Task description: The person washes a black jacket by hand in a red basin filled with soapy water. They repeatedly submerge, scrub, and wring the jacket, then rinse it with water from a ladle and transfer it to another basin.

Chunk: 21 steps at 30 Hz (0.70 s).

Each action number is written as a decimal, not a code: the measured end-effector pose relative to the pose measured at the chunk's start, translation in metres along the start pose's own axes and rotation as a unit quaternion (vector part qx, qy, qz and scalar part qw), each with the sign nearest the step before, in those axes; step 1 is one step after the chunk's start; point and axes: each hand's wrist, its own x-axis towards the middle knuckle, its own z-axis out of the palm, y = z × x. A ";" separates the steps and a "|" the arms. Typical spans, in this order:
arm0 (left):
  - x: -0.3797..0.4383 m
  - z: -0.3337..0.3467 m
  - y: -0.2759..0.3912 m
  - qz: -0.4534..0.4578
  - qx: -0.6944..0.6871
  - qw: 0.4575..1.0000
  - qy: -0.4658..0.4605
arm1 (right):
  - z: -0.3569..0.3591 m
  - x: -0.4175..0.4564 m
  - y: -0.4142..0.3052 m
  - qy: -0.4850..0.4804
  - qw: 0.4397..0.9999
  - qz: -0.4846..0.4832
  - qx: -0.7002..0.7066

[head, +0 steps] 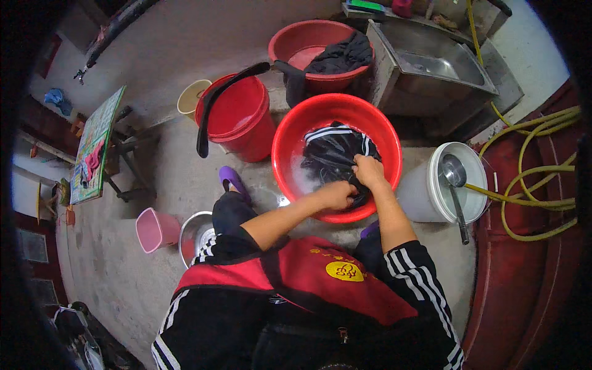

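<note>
A round red plastic basin (283, 159) stands on the floor before me, with water and whitish suds in it. In it lies a wet black garment with white stripes (330, 148). My left hand (338, 195) is curled round dark cloth near the basin's near rim. Just right of it and a little farther off, my right hand (368, 170) grips the cloth in closed fingers. The fingertips of both hands are partly hidden by the hands and the cloth.
Beyond stands a second red basin (289, 41) with dark clothes. Left are a red bucket (240, 143), a pink bin (159, 231) and a metal bowl (185, 238). At right, a white bucket (418, 199) bears a ladle (454, 170), near a yellow hose (522, 175) and a metal sink (430, 64).
</note>
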 end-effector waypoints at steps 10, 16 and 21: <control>0.019 -0.049 -0.090 -0.032 -0.061 0.904 0.422 | -0.097 -0.030 -0.040 0.057 0.630 -0.175 0.755; 0.023 -0.077 -0.072 -0.053 -0.464 0.822 0.325 | -0.108 -0.026 0.002 0.155 0.548 -0.167 0.805; -0.029 -0.151 -0.003 0.096 -0.654 0.677 0.323 | -0.105 -0.028 0.019 0.231 0.551 -0.089 0.797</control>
